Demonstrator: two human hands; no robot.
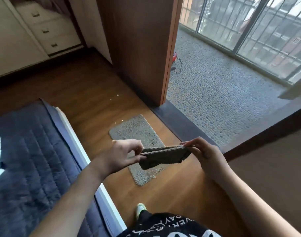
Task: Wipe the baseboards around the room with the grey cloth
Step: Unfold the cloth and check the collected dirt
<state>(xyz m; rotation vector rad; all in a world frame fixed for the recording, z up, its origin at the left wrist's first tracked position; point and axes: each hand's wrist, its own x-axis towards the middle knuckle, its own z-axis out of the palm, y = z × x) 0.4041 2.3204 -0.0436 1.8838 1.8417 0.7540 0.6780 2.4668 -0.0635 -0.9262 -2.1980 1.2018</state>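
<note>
I stand on a wooden floor and hold the folded grey cloth stretched between both hands at waist height. My left hand pinches its left end between thumb and fingers. My right hand pinches its right end. A dark baseboard runs along the foot of the brown wooden wall ahead. Another dark baseboard lines the cream wall at the far left. A third dark strip edges the wall at my right.
A bed with a dark blue quilt fills the left side. A small grey mat lies on the floor under my hands. A dark threshold leads to a pebbled balcony with barred windows. White drawers stand at the far left.
</note>
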